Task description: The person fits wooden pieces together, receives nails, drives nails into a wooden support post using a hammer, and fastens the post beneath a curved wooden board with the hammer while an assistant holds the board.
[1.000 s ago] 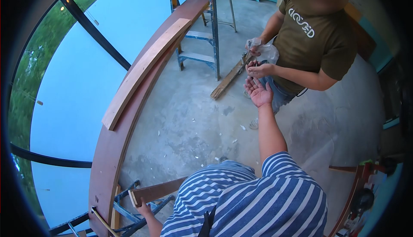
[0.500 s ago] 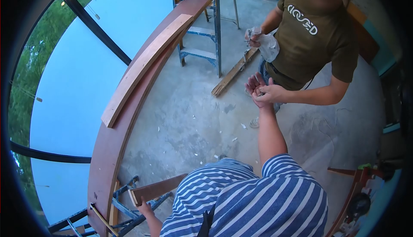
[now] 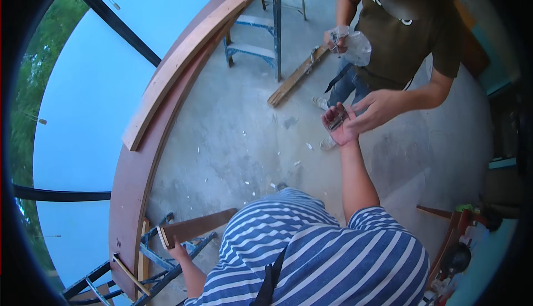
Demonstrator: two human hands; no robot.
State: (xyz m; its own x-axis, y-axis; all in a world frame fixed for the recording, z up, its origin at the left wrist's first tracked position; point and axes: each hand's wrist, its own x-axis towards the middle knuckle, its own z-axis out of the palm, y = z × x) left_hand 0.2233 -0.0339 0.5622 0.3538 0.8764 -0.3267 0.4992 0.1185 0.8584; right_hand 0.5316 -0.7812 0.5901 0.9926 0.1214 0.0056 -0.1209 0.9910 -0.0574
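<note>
Palm up, my right hand (image 3: 345,133) holds several small metal bolts (image 3: 337,121), lying across its slightly curled fingers; their exact kind is hard to make out. A co-worker's hand (image 3: 380,109) is right beside it, near my palm. The co-worker's other hand (image 3: 335,42) holds a clear plastic bag (image 3: 358,49). Low on the left, my left hand (image 3: 179,252) is closed around the end of a short brown wooden board (image 3: 202,228), whose far end reaches my striped shirt.
A long brown plank (image 3: 130,195) with a lighter board (image 3: 183,67) on it runs along the windows. Stepladders (image 3: 252,48) stand under its far end and near end. A wooden piece (image 3: 297,78) lies on the concrete floor (image 3: 233,134), among white scraps. A hammer (image 3: 130,274) rests on the plank.
The co-worker's hand has drawn back from my right palm, and metal bolts now show there. My left hand keeps hold of the board. The whole view has shifted slightly.
</note>
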